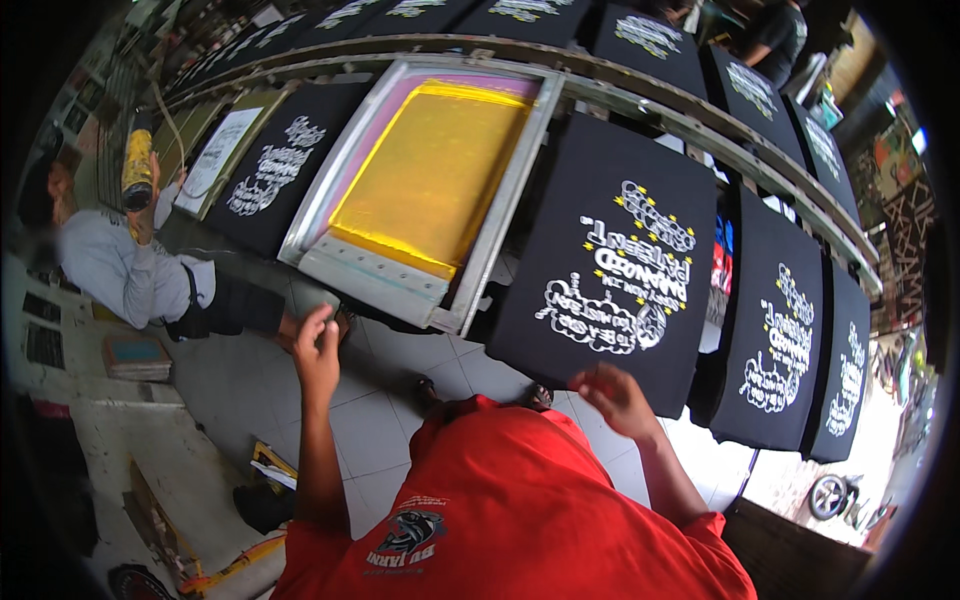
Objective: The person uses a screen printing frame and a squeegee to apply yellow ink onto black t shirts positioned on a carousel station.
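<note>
Tiled floor [370, 430] underlies the screen [430, 180]; right of it, a shirt [608, 262] lies flat, presumably protecting its print [640, 275]. Left hand [318, 350]: empty, fingers parted; right hand [614, 400]: empty, loosely curled.

Left hand [318, 350] is up with its fingers loosely parted, near the lower-left corner of a big metal-framed screen [430, 180] with yellow mesh. Right hand [615, 400] has its fingers a bit curled at the bottom edge of a black fabric panel [560, 220] with white print and little yellow stars; can't really tell if they're touching. 2 more printed black panels [735, 385] sit further right in that row. Off left, a person in a light grey top [100, 250] is holding a yellow-and-black container [137, 165].
</note>
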### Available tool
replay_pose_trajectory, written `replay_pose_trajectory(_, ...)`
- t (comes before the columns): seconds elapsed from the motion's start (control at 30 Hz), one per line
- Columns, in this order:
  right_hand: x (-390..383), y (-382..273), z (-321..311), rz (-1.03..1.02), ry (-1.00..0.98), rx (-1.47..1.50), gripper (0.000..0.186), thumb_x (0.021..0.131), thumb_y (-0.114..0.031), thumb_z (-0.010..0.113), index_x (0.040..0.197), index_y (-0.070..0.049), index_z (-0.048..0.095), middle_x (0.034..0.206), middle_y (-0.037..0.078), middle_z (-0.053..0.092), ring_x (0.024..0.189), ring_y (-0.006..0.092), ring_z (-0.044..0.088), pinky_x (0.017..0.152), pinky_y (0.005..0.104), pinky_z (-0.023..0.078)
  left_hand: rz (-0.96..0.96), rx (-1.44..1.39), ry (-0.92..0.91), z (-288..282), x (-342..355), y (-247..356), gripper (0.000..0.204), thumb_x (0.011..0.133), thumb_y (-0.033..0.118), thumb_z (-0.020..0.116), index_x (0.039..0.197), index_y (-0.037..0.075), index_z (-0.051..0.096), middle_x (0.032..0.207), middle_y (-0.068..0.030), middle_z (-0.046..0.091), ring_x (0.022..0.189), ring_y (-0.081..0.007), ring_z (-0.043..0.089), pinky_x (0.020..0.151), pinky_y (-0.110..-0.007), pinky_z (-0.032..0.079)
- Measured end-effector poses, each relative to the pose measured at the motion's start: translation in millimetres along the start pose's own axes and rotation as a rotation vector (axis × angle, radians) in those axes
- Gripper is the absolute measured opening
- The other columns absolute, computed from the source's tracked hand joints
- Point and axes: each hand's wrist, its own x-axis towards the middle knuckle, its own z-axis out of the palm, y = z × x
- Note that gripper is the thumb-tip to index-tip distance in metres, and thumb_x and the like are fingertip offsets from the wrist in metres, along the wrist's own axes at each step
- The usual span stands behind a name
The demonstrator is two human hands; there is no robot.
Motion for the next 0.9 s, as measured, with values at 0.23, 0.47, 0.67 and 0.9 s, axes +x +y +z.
replay_pose_trajectory(0.23,166.3,-11.0,93.7,-0.137,0.417,-0.074,0.058,0.094,-0.023,0.064,0.141,-0.001,0.037,0.143,0.02,0.042,0.134,0.0343,0.042,0.105,0.0403,0.04,-0.201,-0.106,0.061,-82.7,108.5,-155.9,0.045,0.096,0.03,0.059,0.131,0.002,0.052,0.132,-0.0162,0.055,0.12,-0.0278,0.054,0.096,-0.036,0.044)
replay_pose_trajectory(0.47,230.2,34.7,150.5,-0.011,0.877,-0.331,0.068,0.092,-0.036,0.063,0.143,-0.001,0.035,0.134,0.027,0.048,0.125,0.0368,0.049,0.098,0.0408,0.044,-0.227,0.083,-0.192,-94.5,212.8,-213.0,0.057,0.096,0.04,0.058,0.133,-0.001,0.049,0.128,-0.0225,0.057,0.114,-0.0309,0.058,0.094,-0.037,0.046)
replay_pose_trajectory(0.67,241.2,41.9,179.4,0.215,0.973,-0.245,0.067,0.095,-0.042,0.057,0.143,0.0,0.035,0.121,0.026,0.06,0.112,0.0325,0.06,0.096,0.0366,0.045,-0.18,0.029,-0.455,-65.4,263.4,-258.4,0.055,0.093,0.043,0.058,0.122,-0.004,0.057,0.113,-0.0268,0.064,0.104,-0.0343,0.063,0.091,-0.037,0.048)
replay_pose_trajectory(0.9,256.3,52.6,184.7,0.189,1.142,-0.298,0.049,0.1,-0.04,0.046,0.084,0.005,0.057,0.073,0.018,0.058,0.069,0.0289,0.054,0.067,0.0438,0.042,-0.254,0.15,-0.432,-30.9,282.3,-248.0,0.061,0.095,0.05,0.05,0.092,-0.01,0.063,0.093,-0.0315,0.065,0.095,-0.0452,0.064,0.078,-0.049,0.048)
